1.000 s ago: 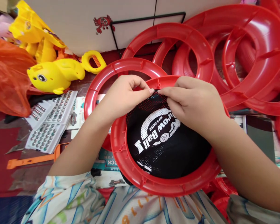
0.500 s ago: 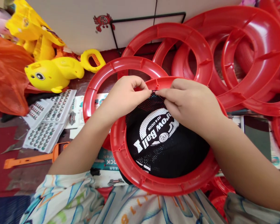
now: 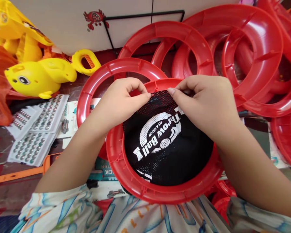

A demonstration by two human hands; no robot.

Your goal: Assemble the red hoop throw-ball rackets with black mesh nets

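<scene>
A red plastic ring (image 3: 116,161) rests on my lap, with black mesh fabric (image 3: 184,155) spread across its middle. White "Throw Ball" lettering is printed on the mesh. At the ring's far side, my left hand (image 3: 127,97) pinches the mesh edge between thumb and forefinger. A short way to its right, my right hand (image 3: 203,103) pinches the same edge, thumb on top. The mesh edge runs between the two pinches, just inside the ring's far rim. My fingers cover parts of that edge.
Several loose red rings (image 3: 172,29) lie behind and to the right. On the left are a yellow toy animal (image 3: 38,77), a yellow ring-shaped handle (image 3: 86,61), white trays of small round pieces (image 3: 29,145) and an orange strap-like part (image 3: 16,174). A black wire frame (image 3: 145,14) stands at the back.
My right hand has moved right along the mesh edge, widening the gap between my hands and uncovering more lettering. The whole view has shifted slightly.
</scene>
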